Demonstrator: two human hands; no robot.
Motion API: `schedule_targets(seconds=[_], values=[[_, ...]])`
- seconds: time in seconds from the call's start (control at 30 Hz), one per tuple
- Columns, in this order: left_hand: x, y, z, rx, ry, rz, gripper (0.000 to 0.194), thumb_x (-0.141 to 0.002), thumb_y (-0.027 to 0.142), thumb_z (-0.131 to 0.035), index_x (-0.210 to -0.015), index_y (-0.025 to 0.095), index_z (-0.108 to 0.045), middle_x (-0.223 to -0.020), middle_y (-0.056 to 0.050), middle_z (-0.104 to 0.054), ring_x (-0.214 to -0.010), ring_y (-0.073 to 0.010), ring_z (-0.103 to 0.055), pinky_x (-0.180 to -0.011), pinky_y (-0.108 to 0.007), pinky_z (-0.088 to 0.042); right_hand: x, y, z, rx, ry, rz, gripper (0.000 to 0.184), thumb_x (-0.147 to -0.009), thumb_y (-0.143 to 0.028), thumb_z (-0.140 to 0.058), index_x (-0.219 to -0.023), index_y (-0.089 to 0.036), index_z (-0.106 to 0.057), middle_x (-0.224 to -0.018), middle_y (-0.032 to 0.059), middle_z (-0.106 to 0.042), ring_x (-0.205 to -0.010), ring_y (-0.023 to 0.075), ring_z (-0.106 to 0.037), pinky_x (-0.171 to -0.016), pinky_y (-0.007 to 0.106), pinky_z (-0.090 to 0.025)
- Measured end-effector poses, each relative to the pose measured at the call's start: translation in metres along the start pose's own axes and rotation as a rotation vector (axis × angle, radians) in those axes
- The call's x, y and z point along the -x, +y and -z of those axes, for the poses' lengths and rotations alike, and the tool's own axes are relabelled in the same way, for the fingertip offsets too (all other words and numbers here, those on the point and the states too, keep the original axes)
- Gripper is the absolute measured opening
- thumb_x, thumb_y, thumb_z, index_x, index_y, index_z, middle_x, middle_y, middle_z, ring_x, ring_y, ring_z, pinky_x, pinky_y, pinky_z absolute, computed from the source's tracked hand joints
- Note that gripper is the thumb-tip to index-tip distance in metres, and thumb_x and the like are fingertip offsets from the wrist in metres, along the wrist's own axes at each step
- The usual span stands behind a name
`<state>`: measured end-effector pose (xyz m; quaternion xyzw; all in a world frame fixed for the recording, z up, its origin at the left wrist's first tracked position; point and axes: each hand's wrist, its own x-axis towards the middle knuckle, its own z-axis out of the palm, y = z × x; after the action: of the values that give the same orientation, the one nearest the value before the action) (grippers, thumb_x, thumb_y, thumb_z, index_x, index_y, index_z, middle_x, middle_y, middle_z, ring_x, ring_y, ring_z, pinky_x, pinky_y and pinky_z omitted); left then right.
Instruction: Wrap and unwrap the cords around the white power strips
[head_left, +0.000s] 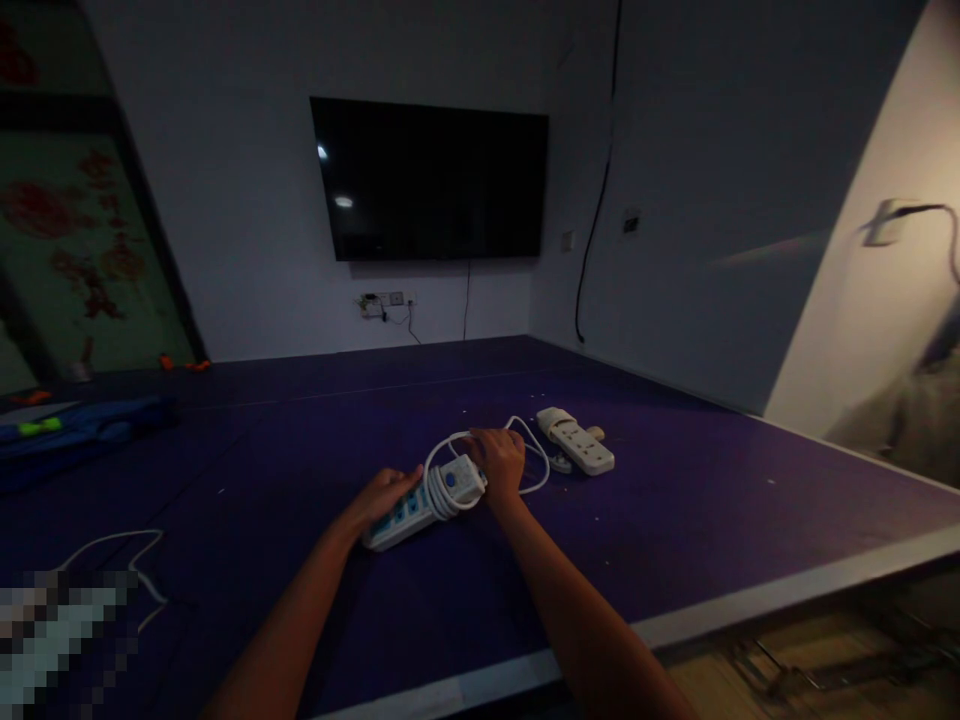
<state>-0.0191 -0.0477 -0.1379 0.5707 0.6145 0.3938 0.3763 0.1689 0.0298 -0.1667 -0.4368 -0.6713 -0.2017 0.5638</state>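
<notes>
A white power strip (409,512) with blue switches lies on the dark blue table (675,520). Its white cord (442,480) is looped several times round the strip's far end. My left hand (382,495) grips the strip's near half from the left side. My right hand (499,462) is closed on the cord at the strip's far end, with a loose loop trailing out to the right. A second white power strip (577,440) with a plug lies just beyond my right hand, untouched.
Another white cable (131,550) curls near the table's left front edge. Blue items (67,430) sit at the far left. A dark wall television (435,180) hangs behind, with a wall socket (386,300) below it. The table's white edge (787,590) runs along the front right.
</notes>
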Motion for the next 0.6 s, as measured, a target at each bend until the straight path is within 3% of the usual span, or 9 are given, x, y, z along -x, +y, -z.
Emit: schedule_targets(seconds=[0.2,0.33,0.47,0.6], values=[[-0.007,-0.007,0.004,-0.032,0.117,-0.001,0.063,-0.051,0.081,-0.05,-0.042,0.018,-0.045,-0.04,0.002,-0.041,-0.044,-0.0106,-0.036,-0.048,-0.025,-0.023,-0.003,-0.002,0.01,-0.022,-0.121,0.018,0.022,-0.088,-0.036,-0.05,-0.087,-0.021,-0.067,-0.082,0.0026,-0.069,-0.081,0.0155,-0.058,-0.095,0.035,-0.023],[-0.013,-0.016,0.012,-0.117,0.312,0.053,0.058,-0.048,0.074,-0.061,-0.038,0.019,-0.047,-0.038,-0.001,-0.043,-0.042,-0.0129,-0.04,-0.047,-0.026,-0.022,-0.005,-0.002,0.014,-0.019,-0.111,-0.027,0.022,-0.089,-0.032,-0.049,-0.089,-0.021,-0.068,-0.085,0.0031,-0.069,-0.084,0.0154,-0.058,-0.097,0.035,-0.023],[-0.014,-0.019,0.022,-0.054,0.478,0.102,0.061,-0.054,0.077,-0.052,-0.039,0.019,-0.047,-0.04,-0.004,-0.047,-0.044,-0.0151,-0.043,-0.048,-0.028,-0.026,-0.007,0.001,0.013,-0.01,-0.105,-0.122,0.023,-0.088,-0.033,-0.05,-0.086,-0.02,-0.068,-0.085,0.005,-0.07,-0.083,0.017,-0.059,-0.095,0.036,-0.024],[-0.013,-0.016,0.028,0.113,0.68,0.129,0.064,-0.056,0.083,-0.041,-0.042,0.02,-0.042,-0.043,-0.001,-0.045,-0.044,-0.0135,-0.041,-0.047,-0.028,-0.029,-0.003,0.003,0.005,0.026,-0.33,-0.161,0.02,-0.085,-0.032,-0.053,-0.087,-0.022,-0.07,-0.086,0.0056,-0.071,-0.084,0.0187,-0.061,-0.094,0.037,-0.027]])
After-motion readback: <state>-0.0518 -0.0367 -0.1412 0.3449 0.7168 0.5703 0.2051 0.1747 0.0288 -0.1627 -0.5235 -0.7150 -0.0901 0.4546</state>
